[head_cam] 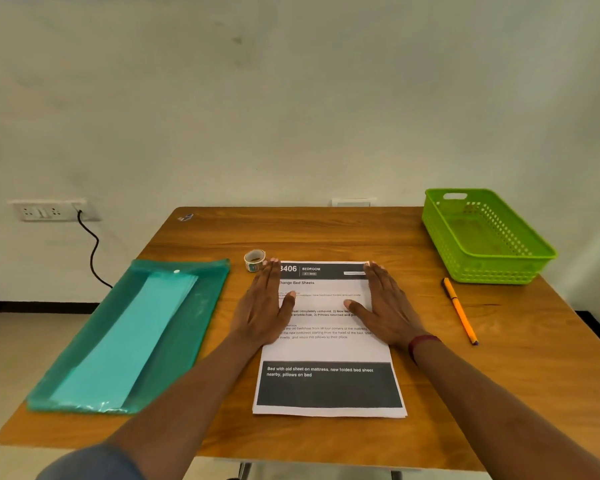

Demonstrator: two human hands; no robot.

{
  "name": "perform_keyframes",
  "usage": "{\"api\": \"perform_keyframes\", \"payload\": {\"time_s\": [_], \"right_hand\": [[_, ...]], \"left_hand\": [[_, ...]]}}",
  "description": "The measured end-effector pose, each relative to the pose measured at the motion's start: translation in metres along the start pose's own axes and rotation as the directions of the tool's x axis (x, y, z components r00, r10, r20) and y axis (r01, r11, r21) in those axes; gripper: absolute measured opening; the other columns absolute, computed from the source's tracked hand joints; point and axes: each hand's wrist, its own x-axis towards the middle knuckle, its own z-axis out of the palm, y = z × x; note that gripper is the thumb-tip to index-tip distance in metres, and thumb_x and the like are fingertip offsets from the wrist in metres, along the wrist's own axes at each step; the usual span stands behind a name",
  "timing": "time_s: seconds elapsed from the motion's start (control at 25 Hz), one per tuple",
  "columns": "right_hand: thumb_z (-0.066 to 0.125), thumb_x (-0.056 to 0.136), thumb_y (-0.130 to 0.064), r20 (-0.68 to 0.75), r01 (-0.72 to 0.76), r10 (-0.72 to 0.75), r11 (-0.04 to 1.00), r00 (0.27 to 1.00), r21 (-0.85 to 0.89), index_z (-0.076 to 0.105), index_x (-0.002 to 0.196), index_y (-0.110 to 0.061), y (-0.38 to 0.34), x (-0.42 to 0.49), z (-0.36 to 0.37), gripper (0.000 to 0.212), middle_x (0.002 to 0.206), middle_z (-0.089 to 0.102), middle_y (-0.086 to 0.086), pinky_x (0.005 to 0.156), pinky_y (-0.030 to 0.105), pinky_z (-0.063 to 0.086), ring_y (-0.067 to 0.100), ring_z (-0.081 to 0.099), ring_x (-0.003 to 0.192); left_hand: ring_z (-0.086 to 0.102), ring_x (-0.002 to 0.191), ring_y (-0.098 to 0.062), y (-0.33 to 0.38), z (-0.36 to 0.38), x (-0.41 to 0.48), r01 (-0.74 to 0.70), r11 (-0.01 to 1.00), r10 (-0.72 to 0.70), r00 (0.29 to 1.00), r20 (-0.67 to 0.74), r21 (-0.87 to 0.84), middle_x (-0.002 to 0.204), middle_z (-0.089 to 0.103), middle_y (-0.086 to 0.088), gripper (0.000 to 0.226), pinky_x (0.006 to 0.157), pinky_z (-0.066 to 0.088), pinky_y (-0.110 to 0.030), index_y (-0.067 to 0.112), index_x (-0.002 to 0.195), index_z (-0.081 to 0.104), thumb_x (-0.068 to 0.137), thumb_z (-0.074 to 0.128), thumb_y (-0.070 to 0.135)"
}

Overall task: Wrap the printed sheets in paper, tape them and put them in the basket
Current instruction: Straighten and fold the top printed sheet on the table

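Head view, single entry.

**State of hands:** my left hand (265,306) and right hand (387,306) both lie palm-down on the upper half of the printed sheets (326,351). The fingers are straight and grip nothing. Each hand overlaps one long edge of the stack.

**Location:** the sheets lie flat at mid-table, unwrapped, with the near edge roughly square to the table's (326,233) front edge.

**Progress (judgement):** at the start. There is no wrap and no tape on the stack, and the basket (499,271) looks empty. The pale paper (129,341) inside the green folder (194,323) is probably the wrapping stock. All three steps are left to do.

**Edges and room:**
- The tape roll (254,260) is just beside my left fingertips.
- The folder takes up the left side, and its near corner reaches the table edge.
- The pen (459,310) lies between the sheets and the right edge.
- The basket sits at the far right corner, well apart from the sheets.
- There is bare wood beyond the sheets, toward the wall.
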Motion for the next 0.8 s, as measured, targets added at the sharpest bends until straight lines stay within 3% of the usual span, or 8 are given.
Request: {"api": "perform_keyframes", "payload": {"time_s": [0.16, 0.36, 0.64, 0.8], "right_hand": [[0.047, 0.088, -0.065, 0.035, -0.057, 0.056, 0.998, 0.998, 0.009, 0.01, 0.154, -0.023, 0.002, 0.014, -0.006, 0.086, 0.163, 0.008, -0.001, 0.117, 0.047, 0.014, 0.021, 0.01, 0.149], [0.064, 0.081, -0.06, 0.122, -0.057, 0.056, 0.998, 0.991, 0.008, 0.012, 0.153, -0.025, 0.005, 0.037, -0.017, 0.095, 0.16, 0.017, 0.001, 0.116, 0.051, 0.018, 0.025, 0.015, 0.147], [0.072, 0.076, -0.056, 0.219, 0.009, 0.006, 0.998, 0.976, -0.069, 0.013, 0.153, -0.026, 0.004, 0.051, -0.023, 0.102, 0.158, 0.017, 0.003, 0.117, 0.05, 0.023, 0.027, 0.014, 0.145], [0.079, 0.071, -0.05, 0.133, 0.04, -0.033, 0.998, 0.991, -0.048, 0.021, 0.151, -0.024, 0.001, 0.051, -0.024, 0.103, 0.151, 0.025, 0.006, 0.112, 0.042, 0.03, 0.026, 0.023, 0.139]], "left_hand": [[0.017, 0.149, -0.02, -0.003, -0.002, 0.008, -0.022, 1.0, 0.022, 0.999, -0.027, 0.0, 0.162, 0.017, -0.002, 0.074, 0.115, 0.027, -0.035, 0.017, 0.155, 0.013, 0.097, 0.043, 0.05], [0.015, 0.147, -0.023, -0.004, -0.008, 0.028, -0.065, 0.998, 0.065, 0.995, 0.074, 0.009, 0.161, 0.018, -0.002, 0.097, 0.117, 0.021, -0.04, 0.017, 0.154, 0.012, 0.084, 0.048, 0.073], [0.006, 0.148, -0.029, -0.014, 0.001, 0.042, -0.038, 0.996, 0.023, 0.983, 0.182, 0.082, 0.163, 0.006, -0.003, 0.12, 0.116, 0.02, -0.051, 0.017, 0.154, -0.002, 0.07, 0.052, 0.083], [0.003, 0.147, -0.032, -0.013, 0.004, 0.047, -0.006, 0.999, -0.006, 0.974, 0.226, 0.052, 0.163, 0.004, -0.002, 0.123, 0.115, 0.021, -0.058, 0.019, 0.153, -0.005, 0.068, 0.058, 0.081]]}}
